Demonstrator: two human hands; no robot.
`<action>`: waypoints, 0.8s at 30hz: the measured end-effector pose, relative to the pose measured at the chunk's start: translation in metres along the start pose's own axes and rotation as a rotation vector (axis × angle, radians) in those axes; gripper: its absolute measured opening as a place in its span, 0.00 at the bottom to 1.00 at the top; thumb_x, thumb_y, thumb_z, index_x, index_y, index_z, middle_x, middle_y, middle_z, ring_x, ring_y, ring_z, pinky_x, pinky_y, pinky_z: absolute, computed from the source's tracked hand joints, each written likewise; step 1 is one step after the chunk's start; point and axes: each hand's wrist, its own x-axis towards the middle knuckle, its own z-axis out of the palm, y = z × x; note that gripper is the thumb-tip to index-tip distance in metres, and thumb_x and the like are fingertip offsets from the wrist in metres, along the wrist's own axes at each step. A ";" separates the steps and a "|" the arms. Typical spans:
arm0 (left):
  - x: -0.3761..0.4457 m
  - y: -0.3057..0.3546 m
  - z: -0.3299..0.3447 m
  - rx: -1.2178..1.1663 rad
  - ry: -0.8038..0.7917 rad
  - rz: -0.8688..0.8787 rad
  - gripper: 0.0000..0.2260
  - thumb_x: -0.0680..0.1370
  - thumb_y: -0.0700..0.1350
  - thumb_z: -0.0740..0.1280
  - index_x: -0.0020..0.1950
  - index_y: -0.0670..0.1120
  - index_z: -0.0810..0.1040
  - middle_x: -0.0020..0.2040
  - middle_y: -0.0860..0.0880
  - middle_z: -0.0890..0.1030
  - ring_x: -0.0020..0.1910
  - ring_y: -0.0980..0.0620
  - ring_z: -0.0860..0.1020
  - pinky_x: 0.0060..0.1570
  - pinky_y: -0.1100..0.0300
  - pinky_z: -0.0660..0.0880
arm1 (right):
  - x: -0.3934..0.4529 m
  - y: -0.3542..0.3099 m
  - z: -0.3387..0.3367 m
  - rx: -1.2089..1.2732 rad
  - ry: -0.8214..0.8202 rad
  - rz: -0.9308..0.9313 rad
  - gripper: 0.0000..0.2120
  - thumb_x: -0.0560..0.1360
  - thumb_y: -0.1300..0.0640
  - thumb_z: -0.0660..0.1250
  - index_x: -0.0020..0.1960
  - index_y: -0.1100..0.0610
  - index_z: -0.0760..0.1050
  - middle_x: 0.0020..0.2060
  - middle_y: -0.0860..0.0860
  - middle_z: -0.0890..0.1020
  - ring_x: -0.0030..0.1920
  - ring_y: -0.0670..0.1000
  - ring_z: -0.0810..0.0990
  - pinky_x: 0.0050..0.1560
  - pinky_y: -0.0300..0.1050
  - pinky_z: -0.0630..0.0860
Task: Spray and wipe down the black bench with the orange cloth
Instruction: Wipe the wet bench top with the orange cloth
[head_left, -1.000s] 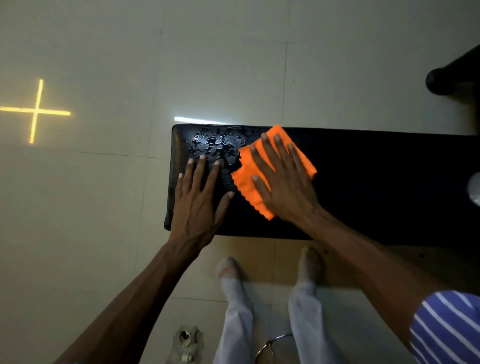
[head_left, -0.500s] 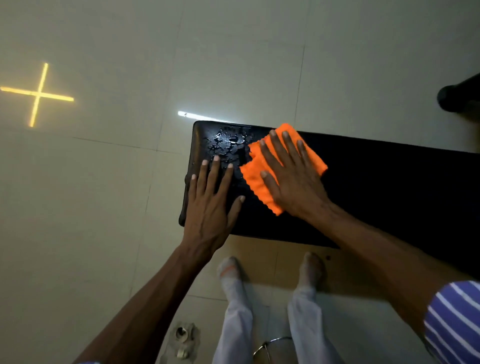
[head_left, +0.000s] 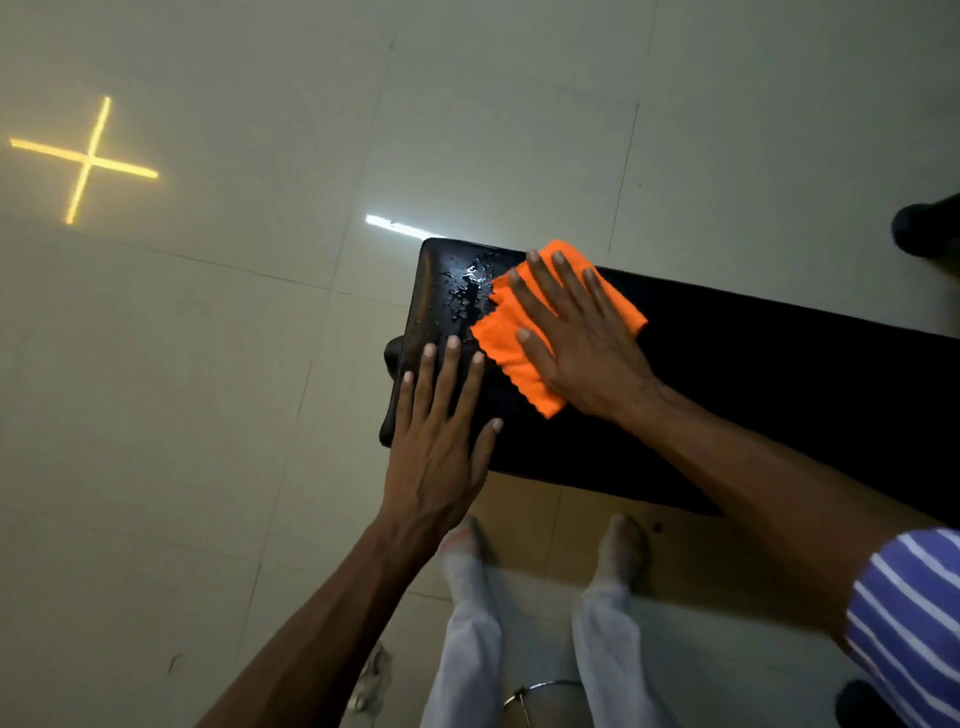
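The black bench (head_left: 753, 384) runs from the middle of the view to the right edge. Spray droplets (head_left: 462, 291) glisten on its far left corner. A folded orange cloth (head_left: 498, 343) lies on the bench top beside the droplets. My right hand (head_left: 576, 338) presses flat on the cloth with fingers spread, covering most of it. My left hand (head_left: 441, 431) rests flat on the bench's near left end, fingers apart, holding nothing. No spray bottle is in view.
Pale floor tiles surround the bench. A yellow light cross (head_left: 85, 161) glows on the floor at far left. My legs (head_left: 540, 639) stand just in front of the bench. A dark object (head_left: 924, 228) sits at the right edge, and a small item (head_left: 371, 680) lies by my feet.
My right hand has slid the cloth left and away, over part of the wet patch, so fewer droplets show. The view has shifted; the left hand stays planted on the bench end.
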 end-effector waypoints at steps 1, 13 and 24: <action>-0.004 -0.002 -0.002 -0.011 -0.004 -0.009 0.29 0.85 0.54 0.59 0.84 0.47 0.56 0.85 0.45 0.51 0.85 0.43 0.47 0.81 0.41 0.54 | 0.003 0.009 -0.003 0.001 -0.027 -0.002 0.30 0.88 0.44 0.51 0.87 0.49 0.49 0.87 0.53 0.48 0.87 0.57 0.45 0.86 0.60 0.45; -0.016 -0.007 -0.007 -0.064 -0.023 -0.040 0.28 0.86 0.54 0.60 0.84 0.47 0.58 0.85 0.45 0.51 0.85 0.44 0.47 0.82 0.43 0.54 | 0.028 -0.032 0.003 0.020 0.003 -0.057 0.29 0.88 0.45 0.49 0.87 0.50 0.50 0.87 0.52 0.50 0.87 0.57 0.46 0.87 0.59 0.44; -0.020 -0.017 -0.017 -0.147 0.025 -0.069 0.28 0.85 0.51 0.62 0.82 0.43 0.61 0.84 0.43 0.57 0.84 0.44 0.54 0.81 0.47 0.59 | 0.048 -0.056 0.000 0.110 0.004 0.019 0.30 0.88 0.46 0.49 0.87 0.53 0.47 0.87 0.54 0.48 0.87 0.58 0.44 0.86 0.60 0.42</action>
